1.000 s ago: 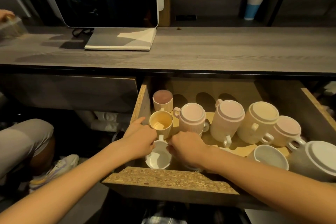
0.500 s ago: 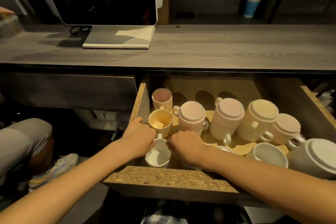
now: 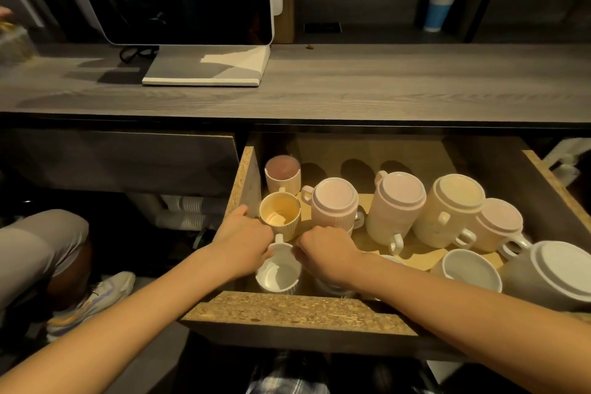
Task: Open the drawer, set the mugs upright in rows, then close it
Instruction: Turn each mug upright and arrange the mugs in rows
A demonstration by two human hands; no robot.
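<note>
Head view: drawer (image 3: 297,313) pulled out under the counter (image 3: 351,96), mugs inside.
White mug (image 3: 279,272): front-left corner, upright, mouth up, handle pointing away from me.
My left hand (image 3: 244,248): fingers curled on its left rim.
My right hand (image 3: 326,253): pinching its right rim.
Upside-down mugs (image 3: 395,205): mid-row, bases up, leaning, handles toward me.

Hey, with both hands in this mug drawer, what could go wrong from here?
The left hand and right hand crowd the white mug, which sits close to the yellow mug; they could knock together. Several upside-down mugs stand packed close, so a bumped one may topple its neighbours.
</note>
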